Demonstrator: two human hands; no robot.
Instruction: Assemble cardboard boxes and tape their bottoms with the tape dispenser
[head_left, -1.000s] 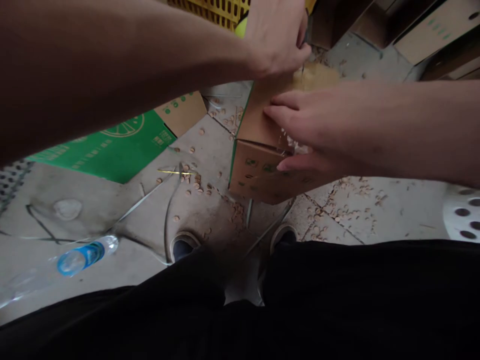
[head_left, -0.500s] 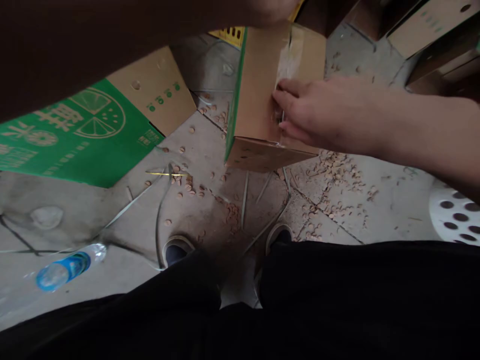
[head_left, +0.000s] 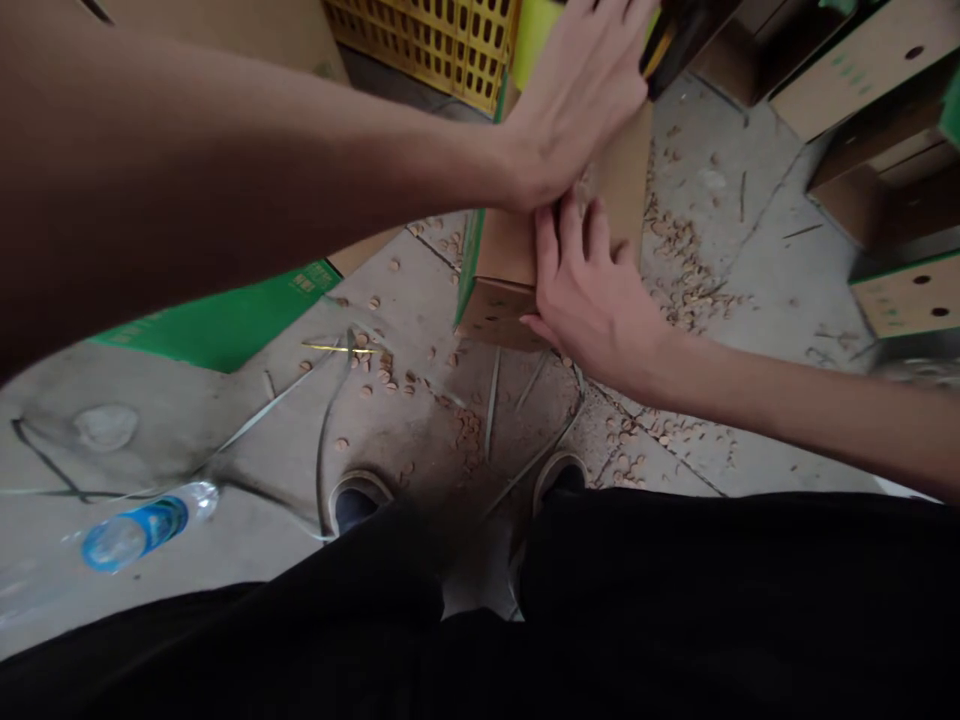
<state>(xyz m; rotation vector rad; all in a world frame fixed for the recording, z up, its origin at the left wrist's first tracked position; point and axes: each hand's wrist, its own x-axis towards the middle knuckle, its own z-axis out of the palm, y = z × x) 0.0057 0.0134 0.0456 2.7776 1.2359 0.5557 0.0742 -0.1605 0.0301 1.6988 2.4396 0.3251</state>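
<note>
A closed brown cardboard box [head_left: 502, 245] with a green side stands on the floor in front of my feet. My left hand [head_left: 581, 95] lies over its far part, fingers stretched out toward the top edge of the view. My right hand [head_left: 592, 285] rests flat on the near part of the lid, with its thumb at the front edge, just below my left wrist. The two hands hide most of the lid's middle seam. Beside my left fingers is a dark object with an orange streak [head_left: 660, 50], too blurred to name.
A yellow plastic crate [head_left: 450, 45] stands behind the box. To the left lies a green printed carton [head_left: 232, 320], partly behind my left arm. Open cartons [head_left: 885, 190] stand at right. A plastic bottle [head_left: 142, 530], straps and brown cardboard discs [head_left: 682, 270] litter the floor.
My left hand has come down into view onto the box lid. My right hand has turned and moved toward the near edge, and clear tape seen along the seam is now mostly covered.
</note>
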